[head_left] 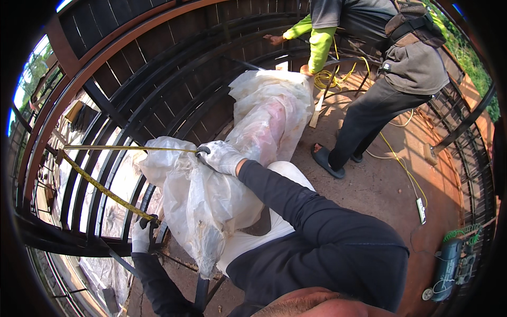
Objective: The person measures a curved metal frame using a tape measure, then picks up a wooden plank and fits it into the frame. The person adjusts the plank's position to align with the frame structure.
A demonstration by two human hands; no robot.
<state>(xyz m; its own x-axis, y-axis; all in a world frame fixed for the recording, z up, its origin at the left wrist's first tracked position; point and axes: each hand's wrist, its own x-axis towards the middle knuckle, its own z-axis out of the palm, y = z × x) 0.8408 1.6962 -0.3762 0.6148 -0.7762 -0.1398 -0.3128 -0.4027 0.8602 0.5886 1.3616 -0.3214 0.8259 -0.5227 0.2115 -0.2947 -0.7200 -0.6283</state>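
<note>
A yellow tape measure runs from my left hand to a far corner of the dark metal frame. There it bends sharply, and its other stretch comes back to my right hand. My gloved left hand, low beside the curved bars, is closed at one end of the tape, its fingers partly hidden. Over the plastic sheeting, my right hand, also in a white glove, grips the other end at a small black part. Which end is the case I cannot tell. The crumpled clear plastic sheeting covers a long, pinkish-white bundle stretching away from me.
Curved dark metal bars rise along the left and back. A co-worker in yellow-green sleeves bends over the bundle's far end. Yellow cable leads to a white power strip. At lower right stands a dark compressor-like tank.
</note>
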